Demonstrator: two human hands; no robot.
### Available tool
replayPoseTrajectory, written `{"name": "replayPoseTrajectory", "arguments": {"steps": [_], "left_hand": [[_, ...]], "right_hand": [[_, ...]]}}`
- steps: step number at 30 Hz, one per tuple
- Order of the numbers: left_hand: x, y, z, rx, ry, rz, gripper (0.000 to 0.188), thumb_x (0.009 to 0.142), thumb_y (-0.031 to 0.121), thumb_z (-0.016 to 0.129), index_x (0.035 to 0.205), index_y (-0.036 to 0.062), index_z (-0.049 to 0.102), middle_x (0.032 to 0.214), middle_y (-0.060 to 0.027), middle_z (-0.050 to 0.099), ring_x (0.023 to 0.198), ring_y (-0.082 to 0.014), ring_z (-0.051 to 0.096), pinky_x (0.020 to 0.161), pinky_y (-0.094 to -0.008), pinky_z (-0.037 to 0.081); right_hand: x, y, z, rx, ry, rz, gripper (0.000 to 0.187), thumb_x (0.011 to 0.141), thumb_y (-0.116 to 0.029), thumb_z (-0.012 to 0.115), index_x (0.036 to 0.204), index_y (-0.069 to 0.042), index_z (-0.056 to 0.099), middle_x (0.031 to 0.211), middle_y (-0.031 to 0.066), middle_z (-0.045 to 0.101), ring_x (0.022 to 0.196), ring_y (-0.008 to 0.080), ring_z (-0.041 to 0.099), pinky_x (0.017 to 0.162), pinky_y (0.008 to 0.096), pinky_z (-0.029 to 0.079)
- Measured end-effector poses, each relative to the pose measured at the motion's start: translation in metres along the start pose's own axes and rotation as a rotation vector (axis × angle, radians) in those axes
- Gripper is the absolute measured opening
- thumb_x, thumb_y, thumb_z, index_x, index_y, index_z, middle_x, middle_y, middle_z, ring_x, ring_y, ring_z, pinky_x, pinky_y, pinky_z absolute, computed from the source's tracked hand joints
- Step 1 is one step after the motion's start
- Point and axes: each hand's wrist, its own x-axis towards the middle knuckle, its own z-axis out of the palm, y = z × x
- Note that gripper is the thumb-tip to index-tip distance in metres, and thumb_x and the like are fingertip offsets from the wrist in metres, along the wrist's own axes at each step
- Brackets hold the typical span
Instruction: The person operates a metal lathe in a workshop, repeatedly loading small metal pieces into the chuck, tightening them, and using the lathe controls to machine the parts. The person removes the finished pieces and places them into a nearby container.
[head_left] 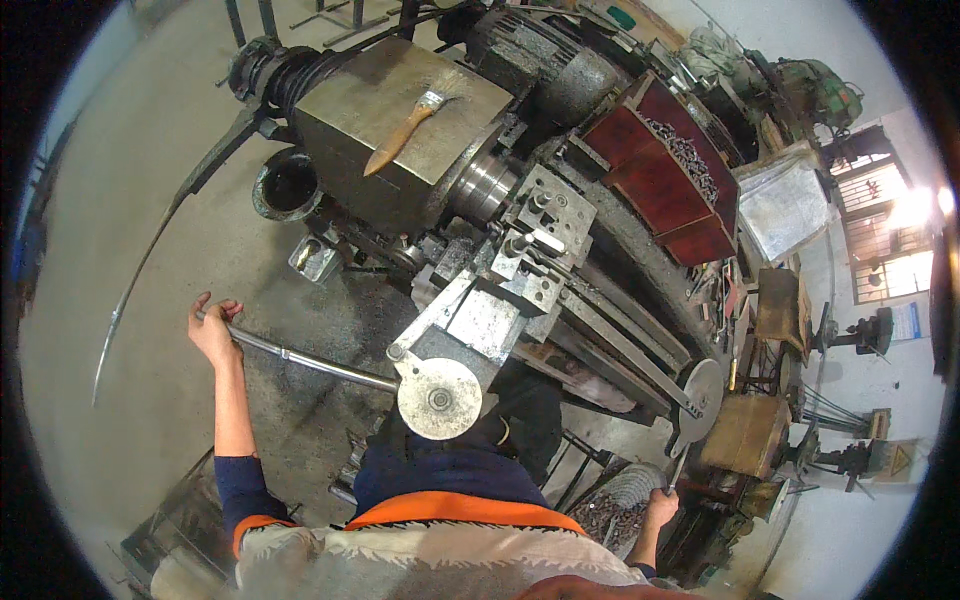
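My left hand (214, 330) reaches out to the left, its fingers curled around the end of a long steel lever (315, 362). That lever runs into a round metal disc (430, 410) in front of my waist, joined by a flat link arm (430, 318) to the tool slide (545, 225) of a lathe-like machine. Low on the right, my right hand (660, 508) is closed on a thin lever (679, 466) below a second disc (703, 390). Beyond the slide sits the shiny spindle chuck (484, 187). What the chuck holds, if anything, is too small to tell.
A wooden-handled brush (398, 140) lies on the headstock (340, 95). Behind the slide stands a dark red tray (640, 180) of small metal parts. A long curved rod (150, 245) sticks out at left. By my right hand is a basket of parts (615, 505).
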Motion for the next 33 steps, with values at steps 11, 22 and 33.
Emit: {"name": "replayPoseTrajectory", "arguments": {"steps": [11,22,33], "left_hand": [[0.003,-0.003,0.000,0.030,-0.001,-0.018,0.042,0.072,-0.008,0.045,0.114,-0.0106,0.043,0.071,-0.0187,0.061,0.059,-0.0249,0.062,0.062,-0.0330,0.055],[0.001,-0.002,0.004,0.025,-0.009,-0.007,0.040,0.073,-0.007,0.045,0.112,-0.0104,0.044,0.071,-0.0186,0.061,0.059,-0.0245,0.062,0.061,-0.0325,0.055],[0.003,-0.008,-0.001,-0.006,-0.026,0.004,0.040,0.074,-0.006,0.046,0.113,-0.0104,0.044,0.072,-0.0186,0.061,0.059,-0.0238,0.062,0.061,-0.0316,0.054]], "right_hand": [[0.085,0.061,0.017,-0.247,-0.049,-0.114,0.033,0.071,-0.029,0.061,0.075,0.004,0.062,0.084,0.0259,0.063,0.083,0.0418,0.062,0.071,0.0486,0.049],[0.106,0.067,0.021,-0.208,-0.128,0.070,0.035,0.070,-0.028,0.063,0.083,0.005,0.061,0.087,0.0247,0.065,0.086,0.0395,0.063,0.074,0.0443,0.049],[0.048,0.039,0.015,-0.174,-0.120,0.069,0.038,0.068,-0.026,0.055,0.085,0.006,0.063,0.097,0.0291,0.062,0.094,0.0421,0.060,0.081,0.0462,0.048]]}}
